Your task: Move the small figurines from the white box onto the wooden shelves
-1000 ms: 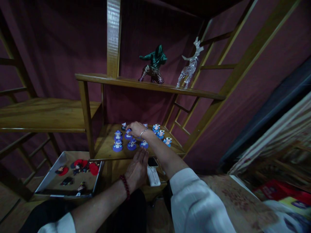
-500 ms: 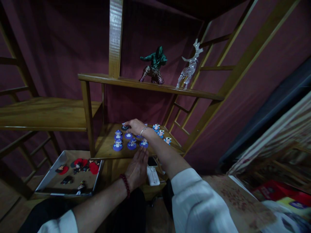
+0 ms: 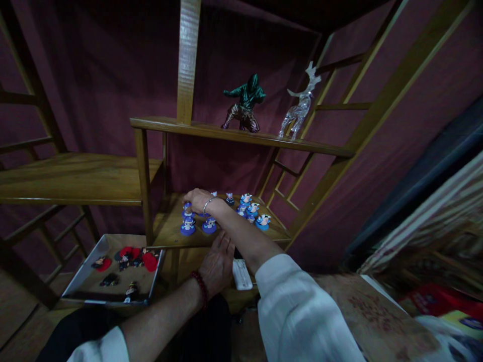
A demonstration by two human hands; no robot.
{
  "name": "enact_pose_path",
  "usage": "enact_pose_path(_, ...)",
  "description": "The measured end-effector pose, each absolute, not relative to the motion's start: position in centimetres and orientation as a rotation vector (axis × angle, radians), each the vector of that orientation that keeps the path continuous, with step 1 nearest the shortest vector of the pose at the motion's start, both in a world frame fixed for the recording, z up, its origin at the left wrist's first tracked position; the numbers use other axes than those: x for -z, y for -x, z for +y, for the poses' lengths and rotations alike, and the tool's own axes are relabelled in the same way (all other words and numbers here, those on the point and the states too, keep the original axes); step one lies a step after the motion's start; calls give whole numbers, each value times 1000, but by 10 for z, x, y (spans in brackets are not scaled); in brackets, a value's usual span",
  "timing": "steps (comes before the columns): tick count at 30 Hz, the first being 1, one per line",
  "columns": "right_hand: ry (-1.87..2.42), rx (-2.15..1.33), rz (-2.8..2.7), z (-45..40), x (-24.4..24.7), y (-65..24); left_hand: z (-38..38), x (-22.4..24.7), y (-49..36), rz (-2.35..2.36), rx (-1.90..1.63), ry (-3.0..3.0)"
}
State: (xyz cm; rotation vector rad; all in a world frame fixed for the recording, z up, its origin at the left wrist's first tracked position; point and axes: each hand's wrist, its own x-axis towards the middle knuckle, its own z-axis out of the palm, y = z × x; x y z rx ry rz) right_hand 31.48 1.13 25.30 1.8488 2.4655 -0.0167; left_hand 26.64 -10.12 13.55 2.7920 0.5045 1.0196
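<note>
My right hand (image 3: 198,201), with a silver bangle at its wrist, reaches over the shelf board. Its fingers bend down and close on the top of a small purple figurine (image 3: 187,210) in the left row; the fingertips are partly hidden. In front stand a white-and-purple figurine (image 3: 187,226) and another purple-based figurine (image 3: 209,225). My left hand (image 3: 219,261), wearing a dark red bead bracelet, rests at the shelf's front edge with fingers stretched out, holding nothing. To the right are blue-based figurines (image 3: 263,221) and a dark-based figurine (image 3: 229,198). My right hand and forearm hide some figurines.
Above, a shelf (image 3: 234,134) carries a green-hooded statuette (image 3: 245,103) and a clear deer (image 3: 300,108). At lower left, a shallow box (image 3: 109,296) holds several red and black figurines. A white object (image 3: 242,275) lies below the shelf. Wooden posts (image 3: 143,186) frame the space.
My right hand has moved from a dark-based figurine at the back towards the left front, onto a purple one. My left hand stays at the edge. The view has shifted slightly.
</note>
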Motion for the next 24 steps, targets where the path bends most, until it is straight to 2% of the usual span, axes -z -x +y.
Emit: enact_pose_path(24, -1857, 2, 2426, 16, -250, -302, -102, -135, -267, 483, -1048, -2784)
